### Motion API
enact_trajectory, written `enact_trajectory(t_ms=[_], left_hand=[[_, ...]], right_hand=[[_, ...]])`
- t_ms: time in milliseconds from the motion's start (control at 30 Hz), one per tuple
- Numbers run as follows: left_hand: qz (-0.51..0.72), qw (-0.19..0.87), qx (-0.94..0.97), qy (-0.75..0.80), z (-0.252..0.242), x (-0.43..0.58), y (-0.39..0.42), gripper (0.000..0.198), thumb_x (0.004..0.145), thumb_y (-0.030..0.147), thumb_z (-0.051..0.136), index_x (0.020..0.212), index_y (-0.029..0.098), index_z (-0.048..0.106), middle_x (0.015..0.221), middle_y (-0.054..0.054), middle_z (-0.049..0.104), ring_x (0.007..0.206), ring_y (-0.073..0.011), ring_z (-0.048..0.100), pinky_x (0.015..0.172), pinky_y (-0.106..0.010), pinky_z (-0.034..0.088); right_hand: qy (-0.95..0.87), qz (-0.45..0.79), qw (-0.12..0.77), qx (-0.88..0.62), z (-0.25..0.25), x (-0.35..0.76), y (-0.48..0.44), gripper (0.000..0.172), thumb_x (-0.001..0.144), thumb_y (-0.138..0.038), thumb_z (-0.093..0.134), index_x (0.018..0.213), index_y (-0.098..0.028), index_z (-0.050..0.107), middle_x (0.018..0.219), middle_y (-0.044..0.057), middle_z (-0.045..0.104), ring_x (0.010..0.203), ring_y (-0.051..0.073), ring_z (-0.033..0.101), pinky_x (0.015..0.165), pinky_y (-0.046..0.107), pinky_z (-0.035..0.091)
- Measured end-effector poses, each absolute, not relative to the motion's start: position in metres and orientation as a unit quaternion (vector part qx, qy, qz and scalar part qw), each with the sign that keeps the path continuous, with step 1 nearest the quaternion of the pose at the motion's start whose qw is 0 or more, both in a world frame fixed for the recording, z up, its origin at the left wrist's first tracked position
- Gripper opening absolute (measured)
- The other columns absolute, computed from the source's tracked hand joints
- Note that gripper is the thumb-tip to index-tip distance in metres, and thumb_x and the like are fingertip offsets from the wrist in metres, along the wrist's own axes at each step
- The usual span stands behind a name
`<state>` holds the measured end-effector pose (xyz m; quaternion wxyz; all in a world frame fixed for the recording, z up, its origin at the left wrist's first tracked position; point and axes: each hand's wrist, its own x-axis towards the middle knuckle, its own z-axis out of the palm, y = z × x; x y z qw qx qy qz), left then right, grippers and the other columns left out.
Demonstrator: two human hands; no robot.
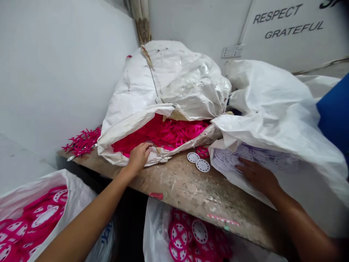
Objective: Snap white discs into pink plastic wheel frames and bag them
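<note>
My left hand (139,157) lies at the near rim of a white woven sack (128,98) full of bright pink plastic pieces (174,131). Its fingers are bent and close together at the rim; what they hold, if anything, is hidden. My right hand (257,175) reaches into the mouth of a second white sack (267,94), fingers stretched out and slightly apart. The fingertips touch a heap of thin white slotted discs (227,160) inside. Between the two sacks, two loose white discs (203,165) and a pink spoked ring (202,152) rest on the worn table (180,178).
Below the table's front edge, one open sack (152,225) holds pink rings joined with white discs (200,231). Another such sack (77,185) stands at lower left. Branched pink scraps (84,142) lie on the table's left end. Something blue (334,112) is at far right.
</note>
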<state>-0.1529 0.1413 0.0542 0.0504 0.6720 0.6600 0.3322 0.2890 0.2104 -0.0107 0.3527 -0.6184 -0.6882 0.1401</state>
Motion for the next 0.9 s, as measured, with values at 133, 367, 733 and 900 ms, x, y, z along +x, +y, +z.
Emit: enact_trajectory(t_ms=[133,367,733,900], left_hand=[[0.340,0.095,0.701,0.620,0.037,-0.133,0.184,0.022,0.084,0.019,0.051,0.099,0.020,0.066,0.106,-0.007,0.067,0.103,-0.0209,0.059,0.093,-0.033,0.042],[0.405,0.202,0.656,0.604,0.023,-0.106,0.199,0.004,0.074,0.018,0.061,0.076,0.017,0.064,0.090,-0.007,0.068,0.099,-0.0235,0.058,0.095,-0.039,0.039],[0.543,0.701,0.229,0.401,0.027,-0.015,0.057,0.022,0.080,0.025,0.063,0.099,0.020,0.053,0.098,-0.003,0.067,0.079,-0.0130,0.066,0.073,-0.027,0.055],[0.526,0.649,0.335,0.437,0.020,0.020,0.037,0.031,0.082,0.035,0.060,0.109,0.021,0.055,0.106,-0.005,0.066,0.088,-0.0177,0.065,0.074,-0.029,0.054]], right_hand=[[-0.704,0.061,0.263,-0.657,-0.016,0.289,0.194,0.041,0.083,-0.053,0.040,0.102,-0.028,0.066,0.109,0.010,0.067,0.094,0.038,0.061,0.078,0.053,0.044],[-0.586,0.059,0.356,-0.726,0.015,0.286,0.146,0.036,0.084,-0.048,0.041,0.102,-0.023,0.061,0.072,0.008,0.067,0.076,0.031,0.064,0.067,0.043,0.046],[-0.568,0.439,0.531,-0.450,0.031,0.168,0.065,0.028,0.083,-0.033,0.057,0.110,-0.024,0.057,0.091,0.003,0.064,0.066,0.014,0.060,0.062,0.028,0.052],[-0.682,0.262,0.481,-0.484,0.020,0.170,0.051,0.025,0.086,-0.026,0.054,0.107,-0.026,0.066,0.102,0.007,0.061,0.090,0.020,0.060,0.080,0.034,0.050]])
